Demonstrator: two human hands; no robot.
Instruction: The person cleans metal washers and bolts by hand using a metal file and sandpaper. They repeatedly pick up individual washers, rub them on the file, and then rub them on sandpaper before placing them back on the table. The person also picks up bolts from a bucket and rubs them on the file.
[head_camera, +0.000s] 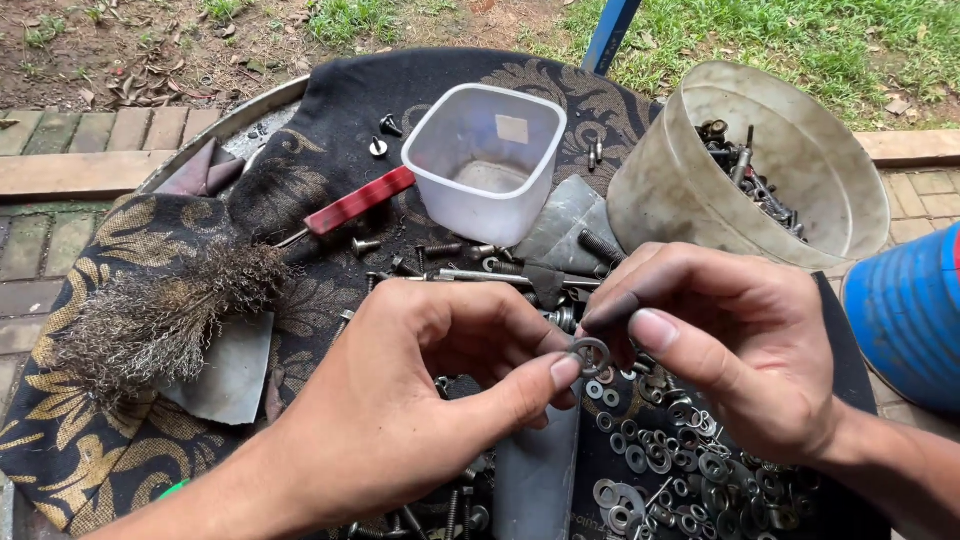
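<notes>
Two hands meet over the middle of the patterned cloth (150, 250), and between them sits one small metal washer (590, 355). Your left hand (400, 410) pinches it between thumb tip and forefinger, closed on its lower rim, while your right hand (730, 350) presses thumb and fingers together on its upper edge, so both grips are shut on the same ring. Hold it by the rim only, with the hole left open to view; that looks like the surest way to judge its bore and flatness. Keep it low over the heap of loose washers (670, 470) lying just beneath, because a slip from there would likely lose it among its neighbours. I judge a light pinch is enough, as the ring is thin and will spin if squeezed unevenly. Near your knuckles lie scattered bolts (470, 262); the clear plastic tub (487, 160) stands beyond them, and the tilted grey bucket (700, 190) of hardware is off to the right. A wire brush (170, 310) with a red handle (360, 200) lies well apart on the left
</notes>
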